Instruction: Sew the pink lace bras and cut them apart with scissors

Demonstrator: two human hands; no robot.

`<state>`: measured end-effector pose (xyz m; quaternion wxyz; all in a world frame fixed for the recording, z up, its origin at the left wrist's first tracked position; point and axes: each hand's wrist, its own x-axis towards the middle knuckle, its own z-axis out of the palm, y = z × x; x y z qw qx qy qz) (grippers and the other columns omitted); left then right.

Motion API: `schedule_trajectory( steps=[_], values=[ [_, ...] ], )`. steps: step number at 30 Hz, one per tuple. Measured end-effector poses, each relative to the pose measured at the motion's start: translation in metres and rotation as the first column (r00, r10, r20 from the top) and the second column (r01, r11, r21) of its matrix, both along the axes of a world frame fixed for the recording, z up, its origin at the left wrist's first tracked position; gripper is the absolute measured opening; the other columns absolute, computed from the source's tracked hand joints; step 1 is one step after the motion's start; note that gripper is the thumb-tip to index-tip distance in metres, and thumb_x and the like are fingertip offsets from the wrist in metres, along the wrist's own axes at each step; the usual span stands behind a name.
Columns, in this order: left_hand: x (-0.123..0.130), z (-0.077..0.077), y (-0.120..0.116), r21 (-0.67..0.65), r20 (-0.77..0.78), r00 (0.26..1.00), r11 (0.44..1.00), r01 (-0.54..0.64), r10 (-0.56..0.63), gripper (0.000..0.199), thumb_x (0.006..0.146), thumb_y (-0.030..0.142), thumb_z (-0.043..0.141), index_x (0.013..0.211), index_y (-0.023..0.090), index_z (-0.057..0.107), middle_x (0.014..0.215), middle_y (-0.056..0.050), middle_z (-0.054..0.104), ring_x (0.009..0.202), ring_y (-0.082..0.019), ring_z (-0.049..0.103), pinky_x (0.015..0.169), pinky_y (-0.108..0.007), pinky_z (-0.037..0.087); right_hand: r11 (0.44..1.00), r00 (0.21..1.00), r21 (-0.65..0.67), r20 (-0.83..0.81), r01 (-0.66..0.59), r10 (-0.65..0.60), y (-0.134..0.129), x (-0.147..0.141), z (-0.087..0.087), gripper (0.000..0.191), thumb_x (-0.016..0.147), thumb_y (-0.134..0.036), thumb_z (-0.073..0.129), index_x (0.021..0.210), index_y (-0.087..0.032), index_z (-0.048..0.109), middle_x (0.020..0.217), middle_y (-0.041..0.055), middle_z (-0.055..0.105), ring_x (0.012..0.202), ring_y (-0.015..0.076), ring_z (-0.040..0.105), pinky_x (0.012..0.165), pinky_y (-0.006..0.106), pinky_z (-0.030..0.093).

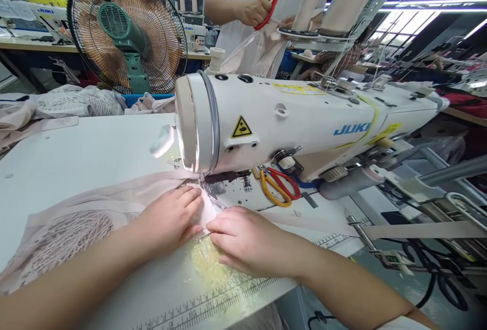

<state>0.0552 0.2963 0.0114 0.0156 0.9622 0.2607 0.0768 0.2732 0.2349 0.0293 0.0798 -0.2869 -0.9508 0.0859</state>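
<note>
Pale pink fabric point(125, 190) with a lace part point(72, 233) spreads over the left of the white table and runs under the needle area of a white JUKI sewing machine point(312, 122). My left hand point(173, 216) lies on this fabric just left of the presser foot point(207, 185), fingers stretched out. In front of the foot, my right hand point(243, 241) pinches the fabric's edge between thumb and fingers. The fingertips of both hands are close together. Beneath the right hand, a yellowish patch point(207, 261) shows on the tabletop.
Scissors with yellow and red handles point(279, 188) lie under the machine arm. A printed ruler point(201, 307) runs along the front edge. A pink strip point(422, 229) passes through a metal guide at right. Behind stand a large fan point(127, 31) and a person holding scissors point(272, 10).
</note>
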Motion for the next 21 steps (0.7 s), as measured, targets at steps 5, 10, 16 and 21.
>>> schedule_trajectory(
  steps=[5,10,16,21],
  values=[
    [-0.002,0.004,0.0,-0.027,0.016,0.999,0.999,0.037,-0.036,0.048,0.084,0.049,0.053,0.11,0.01,0.061,0.124,-0.019,0.059,0.115,-0.033,0.054,0.095,-0.047,0.046,0.999,0.999,-0.024,0.031,-0.023,0.024,-0.002,0.0,0.003,0.018,0.086,-0.028,0.056,0.088,-0.011,0.064,0.093,0.0096,0.066,0.094,0.0207,0.056,0.082,0.034,0.043],
    [0.0,-0.001,-0.001,-0.026,0.025,1.0,1.0,0.006,-0.006,0.058,0.084,0.055,0.05,0.121,0.009,0.056,0.129,-0.02,0.057,0.116,-0.035,0.053,0.095,-0.05,0.046,0.999,0.999,-0.019,0.016,-0.029,0.029,-0.002,0.001,0.002,0.017,0.085,-0.026,0.056,0.089,-0.011,0.064,0.09,0.0088,0.066,0.093,0.0206,0.057,0.081,0.034,0.043],
    [0.005,-0.009,-0.006,0.051,0.011,0.997,0.995,-0.082,0.082,0.052,0.086,0.05,0.05,0.118,0.01,0.056,0.125,-0.021,0.056,0.108,-0.035,0.056,0.087,-0.048,0.05,0.998,0.999,-0.048,0.03,0.034,-0.033,-0.001,0.003,0.001,0.02,0.088,-0.026,0.053,0.098,-0.012,0.063,0.101,0.0127,0.065,0.097,0.0219,0.056,0.082,0.035,0.044],
    [0.004,-0.014,-0.003,0.105,0.001,0.999,0.993,-0.049,0.05,0.056,0.086,0.049,0.051,0.121,0.006,0.053,0.126,-0.024,0.055,0.112,-0.039,0.053,0.09,-0.053,0.048,0.996,0.998,-0.071,0.027,0.062,-0.06,-0.002,0.003,0.004,0.022,0.089,-0.027,0.053,0.102,-0.012,0.063,0.103,0.0128,0.064,0.098,0.0221,0.055,0.083,0.036,0.044]
  ],
)
